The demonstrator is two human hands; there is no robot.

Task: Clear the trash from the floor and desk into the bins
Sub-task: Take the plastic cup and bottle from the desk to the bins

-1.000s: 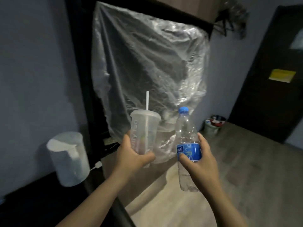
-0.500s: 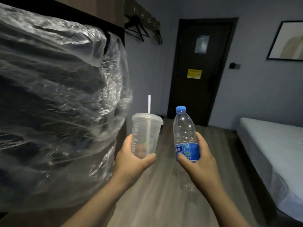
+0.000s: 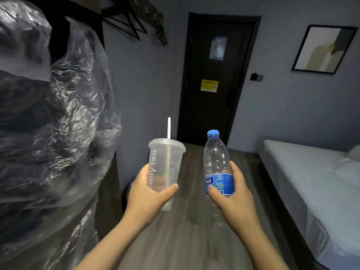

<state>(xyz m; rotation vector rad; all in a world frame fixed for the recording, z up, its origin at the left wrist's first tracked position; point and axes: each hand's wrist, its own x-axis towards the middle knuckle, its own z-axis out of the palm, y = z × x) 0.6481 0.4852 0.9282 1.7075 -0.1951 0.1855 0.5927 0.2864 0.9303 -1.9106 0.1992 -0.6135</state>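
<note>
Carrying stage, I'd say: left hand [image 3: 148, 193] wraps round one lidded tea cup [image 3: 165, 158] with one straw [image 3: 168, 127], and right hand [image 3: 233, 199] clamps one empty-looking water bottle [image 3: 216, 158] at its label. Both are upright, side by side in front of the door [image 3: 210, 114]. No bin in sight, so next up is finding one and dropping both in.

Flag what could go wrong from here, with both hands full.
The left hand holds the translucent lidded plastic cup low down; it could tip and leak.
Crinkled clear plastic sheeting hangs close beside it and might snag the white straw.
The grip of the right hand on the clear blue-capped bottle may buckle its thin wall.
</note>
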